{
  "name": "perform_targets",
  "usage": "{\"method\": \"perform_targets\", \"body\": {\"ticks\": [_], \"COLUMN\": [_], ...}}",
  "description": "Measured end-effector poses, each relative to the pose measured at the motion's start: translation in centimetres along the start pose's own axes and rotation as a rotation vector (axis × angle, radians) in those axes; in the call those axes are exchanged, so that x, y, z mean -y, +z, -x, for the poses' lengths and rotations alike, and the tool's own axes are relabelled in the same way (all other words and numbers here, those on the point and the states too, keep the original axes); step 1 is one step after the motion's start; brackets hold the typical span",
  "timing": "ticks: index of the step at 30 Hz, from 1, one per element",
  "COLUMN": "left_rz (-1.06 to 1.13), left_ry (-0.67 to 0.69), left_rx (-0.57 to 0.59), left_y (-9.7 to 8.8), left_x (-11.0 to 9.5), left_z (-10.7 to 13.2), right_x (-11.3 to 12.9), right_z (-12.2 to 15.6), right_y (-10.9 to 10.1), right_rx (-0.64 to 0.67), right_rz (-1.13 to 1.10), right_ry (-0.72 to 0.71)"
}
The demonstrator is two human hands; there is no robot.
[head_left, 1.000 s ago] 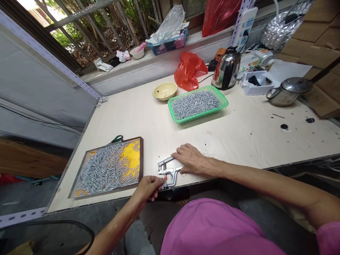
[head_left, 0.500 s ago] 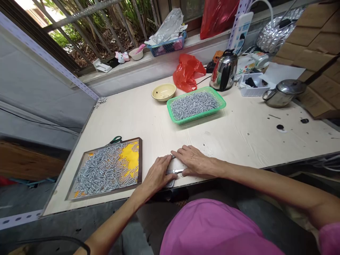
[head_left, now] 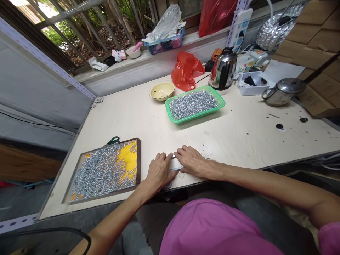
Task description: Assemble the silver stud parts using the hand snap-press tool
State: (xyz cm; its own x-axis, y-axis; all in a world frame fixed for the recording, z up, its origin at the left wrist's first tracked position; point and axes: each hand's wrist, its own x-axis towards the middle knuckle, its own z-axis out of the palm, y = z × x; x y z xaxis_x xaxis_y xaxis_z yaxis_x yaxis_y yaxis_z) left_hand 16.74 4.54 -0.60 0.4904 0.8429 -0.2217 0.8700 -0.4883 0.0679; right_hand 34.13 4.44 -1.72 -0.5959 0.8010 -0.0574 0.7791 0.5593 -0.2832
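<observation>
My left hand lies flat, fingers together, on top of the head of a metal hand press tool at the table's near edge. Only a sliver of the tool shows between the hands. My right hand covers the tool's handles, with its fingers curved over them. To the left a dark-framed tray with a yellow bottom holds many small silver metal pieces. Further back a green basket is full of the same pieces.
Green-handled scissors lie behind the tray. At the back stand a yellow bowl, a red plastic bag, a steel kettle, a white tray and a steel pot. Small debris dots the table at the right.
My left hand left its pinch at the tool's jaw and moved up onto the tool, now lying flat over its head. The right hand stayed on the handles.
</observation>
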Motion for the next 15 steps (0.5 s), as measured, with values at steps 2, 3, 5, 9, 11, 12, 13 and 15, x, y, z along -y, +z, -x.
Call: {"method": "perform_targets", "body": {"ticks": [2,3,5,9,11,12,13,15], "left_rz": [0.009,0.018,0.033,0.014,0.006,0.007,0.012,0.031], "left_ry": [0.003,0.011,0.042,0.085,0.087,0.089,0.090,0.088], "left_rx": [-0.007,-0.016,-0.036,-0.034,-0.026,-0.018,-0.006,0.017], "left_y": [0.0,0.0,0.1,0.2,0.3,0.3,0.3,0.4], "left_x": [0.1,0.3,0.5,0.8,0.8,0.8,0.8,0.7], "left_z": [-0.1,-0.2,-0.2,0.0,0.0,0.0,0.0,0.0], "right_x": [-0.1,-0.2,-0.2,0.0,0.1,0.1,0.2,0.2], "right_z": [-0.1,-0.2,-0.2,-0.5,-0.7,-0.7,-0.8,-0.9], "right_y": [0.4,0.6,0.9,1.0,1.0,1.0,1.0,1.2], "right_rx": [-0.030,-0.051,-0.096,-0.091,-0.062,-0.050,-0.039,-0.013], "right_rz": [0.002,0.002,0.012,0.044,0.042,0.034,0.025,0.005], "right_ry": [0.009,0.016,0.020,-0.033,-0.043,-0.042,-0.040,-0.043]}}
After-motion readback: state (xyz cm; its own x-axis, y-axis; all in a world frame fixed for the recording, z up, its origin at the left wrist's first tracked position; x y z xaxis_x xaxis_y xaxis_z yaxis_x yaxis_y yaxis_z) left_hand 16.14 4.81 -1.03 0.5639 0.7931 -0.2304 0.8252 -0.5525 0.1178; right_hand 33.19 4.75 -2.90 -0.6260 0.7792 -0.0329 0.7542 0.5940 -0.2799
